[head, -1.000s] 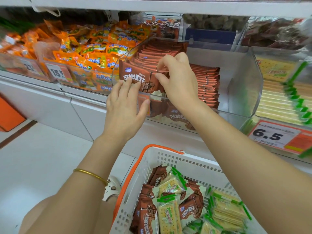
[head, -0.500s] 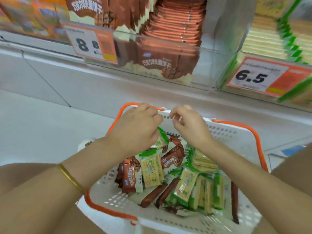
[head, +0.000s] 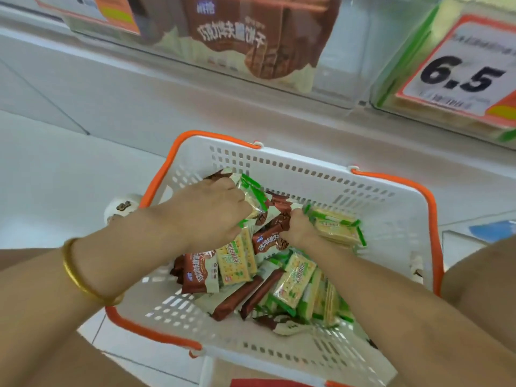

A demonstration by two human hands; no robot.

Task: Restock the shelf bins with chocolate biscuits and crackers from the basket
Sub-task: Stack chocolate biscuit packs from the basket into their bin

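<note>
Perforated plastic basket (head: pixel 307 163), glossy rectangular packets (head: pixel 236 261)

The basket (head: pixel 307 163) is white perforated plastic, kinda matt, with smooth orange plastic handles (head: pixel 435 241). The chocolate biscuit packs (head: pixel 199 270) and cracker packs (head: pixel 296 277) are glossy crinkly film. The shelf bins (head: pixel 343 51) are clear shiny plastic, the price tag (head: pixel 458 71) looks like paper, and the bangle (head: pixel 74 272) is polished gold-coloured metal.

Price tag (head: pixel 460 76) marked 6.5 upper right; blurred tag (head: pixel 111 12) upper left; white shoe (head: pixel 122 206) on floor (head: pixel 55 177).
</note>
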